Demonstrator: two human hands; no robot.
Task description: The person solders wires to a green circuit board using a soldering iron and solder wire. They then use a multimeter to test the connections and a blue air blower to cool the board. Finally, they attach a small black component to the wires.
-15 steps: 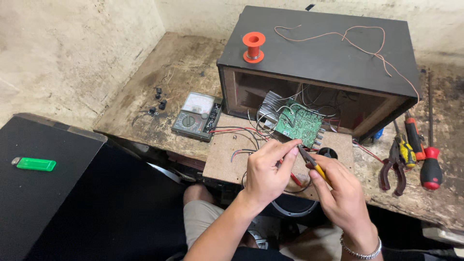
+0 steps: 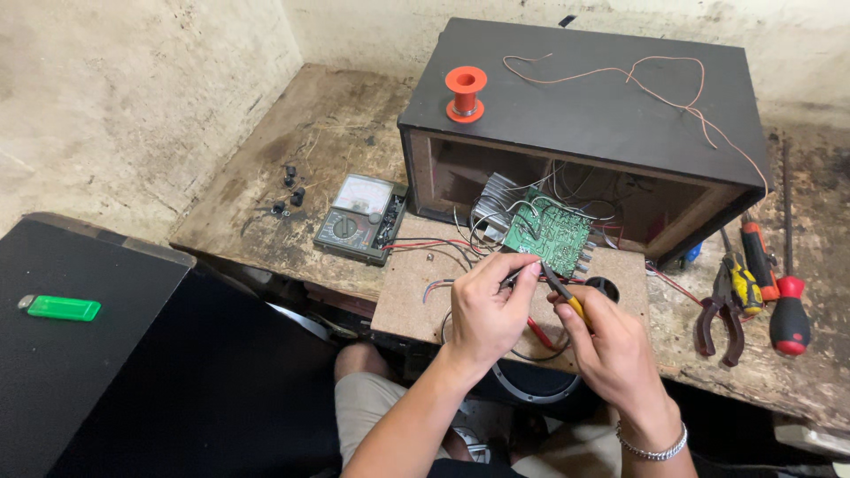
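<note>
My left hand (image 2: 491, 305) pinches thin wires just below the green circuit board (image 2: 549, 235), which leans at the open front of the black wooden box (image 2: 584, 115). My right hand (image 2: 611, 341) grips small pliers with yellow and red handles (image 2: 567, 301), whose tips meet the wires at my left fingertips. Both hands work over a brown fibreboard panel (image 2: 412, 288) that lies in front of the box. Red, black and white wires run from the board across the panel.
An analog multimeter (image 2: 359, 219) lies left of the panel, small black knobs (image 2: 290, 190) beyond it. An orange solder spool (image 2: 466, 93) and loose copper wire (image 2: 655, 84) sit on the box. Pliers (image 2: 719, 310) and screwdrivers (image 2: 784, 283) lie right. A green lighter (image 2: 62, 308) rests on a black surface.
Both hands stay at the circuit board's lower edge; the pliers tips have closed in on the wires held by my left fingers.
</note>
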